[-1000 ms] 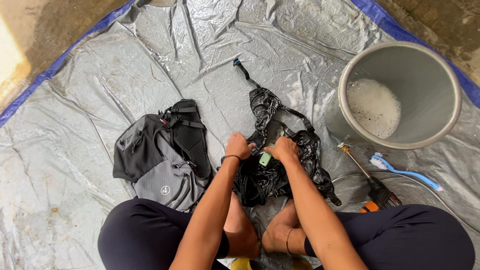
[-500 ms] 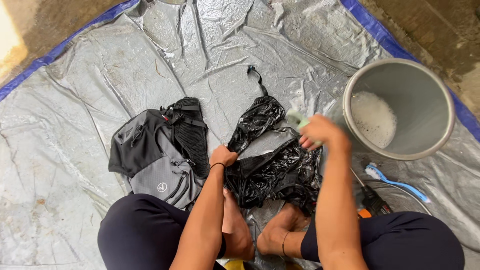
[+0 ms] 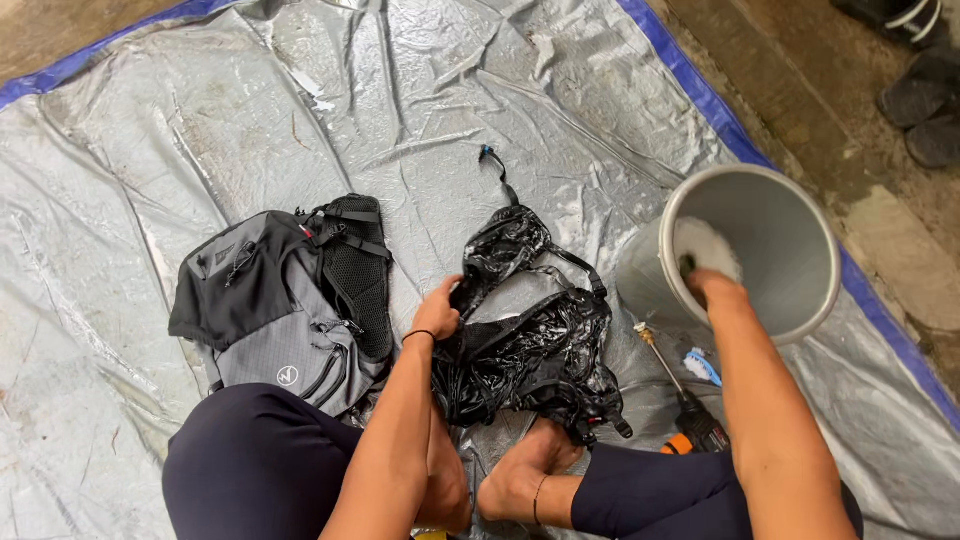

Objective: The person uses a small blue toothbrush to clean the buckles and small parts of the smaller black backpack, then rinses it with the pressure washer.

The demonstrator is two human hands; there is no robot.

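We sit cross-legged on a grey tarp with a blue edge, looking down at our own arms. Left hand sits on the wet black bag, fingers closed around its upper left edge, gripping the glossy fabric. A thin dark band circles that wrist. The bag lies crumpled on the tarp right in front of our bare feet, with a strap running up and away to a small blue-tipped end.

Right hand reaches over the rim into the grey bucket, which stands tilted toward us at the right, just beside the bag. White foamy suds sit at the bucket bottom, and the hand is down at them. Fingers are hidden below the rim and by the hand itself, so we cannot tell whether they are wide, narrow or holding anything.

Left of the bag, touching our left knee, lies a grey and black backpack, flat, straps and mesh panel facing up. Between bag and bucket lies a tool with an orange and black body and a thin metal shaft, and a blue brush just beside it. Dark shoes stand off the tarp on bare ground at top right.
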